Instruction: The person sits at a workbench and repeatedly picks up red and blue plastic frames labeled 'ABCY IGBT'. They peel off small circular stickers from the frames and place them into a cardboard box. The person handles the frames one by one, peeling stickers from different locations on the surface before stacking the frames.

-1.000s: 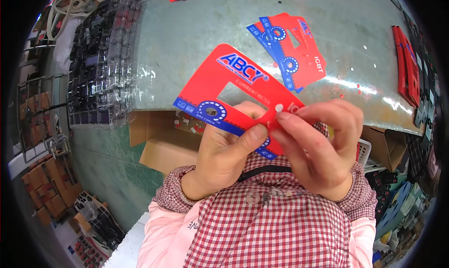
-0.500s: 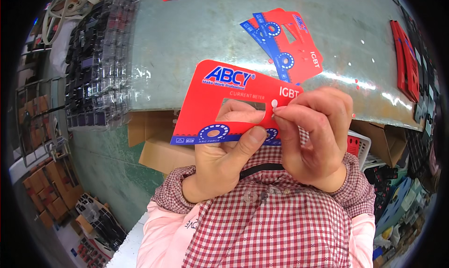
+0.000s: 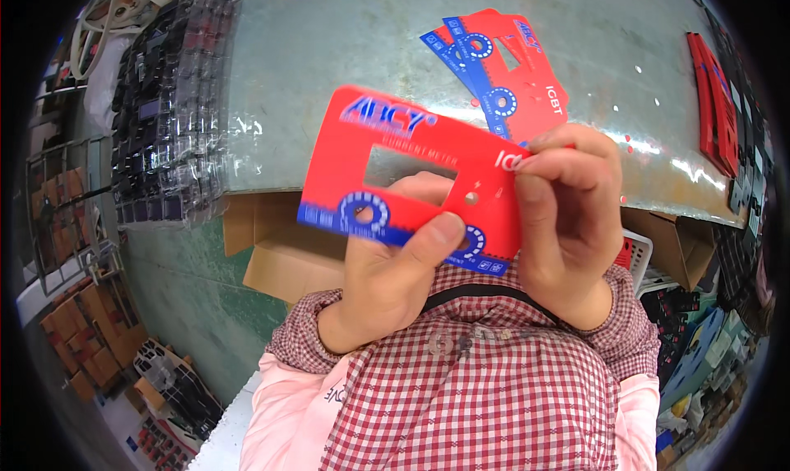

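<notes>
A red face panel sheet [image 3: 329,150] with a blue lower band and a rectangular window is tilted in front of me. My left hand [image 3: 395,265] grips it from below, thumb on the front near the lower edge, other fingers behind it, partly seen through the window. A small round hole [image 3: 471,198] shows right of the window. My right hand [image 3: 576,216] is closed in a pinch at the sheet's upper right corner, covering part of its printing. Whether those fingertips hold the corner or a small scrap cannot be made out.
Beyond my hands, several similar red and blue sheets [image 3: 535,68] lie fanned on the grey table [image 3: 346,43]. Black parts in clear trays [image 3: 169,109] are stacked at the left. Red plastic pieces [image 3: 712,109] lie at the right edge. Cardboard boxes [image 3: 288,257] stand below the table.
The small white disc by the window has gone from the sheet, and a hole shows there. My right fingertips have moved up and right to the corner. The sheet has turned slightly clockwise.
</notes>
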A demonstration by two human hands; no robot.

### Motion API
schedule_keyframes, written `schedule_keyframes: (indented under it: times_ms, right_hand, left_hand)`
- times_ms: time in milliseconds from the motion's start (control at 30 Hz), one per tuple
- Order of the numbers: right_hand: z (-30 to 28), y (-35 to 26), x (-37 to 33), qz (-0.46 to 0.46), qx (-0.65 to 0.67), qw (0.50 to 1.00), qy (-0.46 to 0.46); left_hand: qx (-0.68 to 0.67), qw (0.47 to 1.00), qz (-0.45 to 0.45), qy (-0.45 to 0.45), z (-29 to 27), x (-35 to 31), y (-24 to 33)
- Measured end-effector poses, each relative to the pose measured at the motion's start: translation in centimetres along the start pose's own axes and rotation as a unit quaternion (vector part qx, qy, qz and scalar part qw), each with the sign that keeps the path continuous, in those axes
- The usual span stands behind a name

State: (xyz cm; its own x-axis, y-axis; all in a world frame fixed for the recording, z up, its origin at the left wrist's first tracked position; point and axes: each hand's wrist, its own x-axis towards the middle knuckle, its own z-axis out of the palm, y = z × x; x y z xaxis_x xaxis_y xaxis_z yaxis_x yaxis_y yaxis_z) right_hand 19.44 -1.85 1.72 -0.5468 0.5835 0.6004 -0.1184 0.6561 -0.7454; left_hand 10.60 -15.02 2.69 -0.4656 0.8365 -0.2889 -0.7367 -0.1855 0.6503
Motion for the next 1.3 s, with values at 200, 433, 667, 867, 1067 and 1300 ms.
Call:
schedule_keyframes:
  times_ms: [200, 433, 667, 867, 1067, 1300]
  right_hand:
    - [0.3, -0.1, -0.1, -0.028, 0.001, 1.000, -0.001]
    - [0.4, -0.5, 0.0, -0.032, -0.003, 0.999, 0.000]
    - [-0.5, -0.9, 0.1, -0.055, -0.093, 0.993, -0.044]
    - [-1.6, -1.9, 0.0, -0.101, -0.224, 0.964, -0.098]
    - [-1.0, -0.6, -0.5, -0.128, -0.208, 0.967, -0.066]
    - [-1.6, -0.4, -0.3, -0.104, -0.192, 0.972, -0.089]
  left_hand:
    - [0.005, 0.998, -0.061, -0.033, -0.2, 0.4, -0.5]
    - [0.045, 0.996, -0.039, -0.068, -0.5, 0.4, -0.4]
    - [0.039, 0.998, 0.019, -0.040, 0.0, 0.3, -0.6]
    - [0.043, 0.996, 0.073, -0.018, 0.4, 0.5, -0.5]
    - [0.140, 0.980, 0.144, -0.014, -0.4, 0.4, -1.0]
    - [0.173, 0.975, 0.139, -0.014, -0.2, 0.6, -1.2]
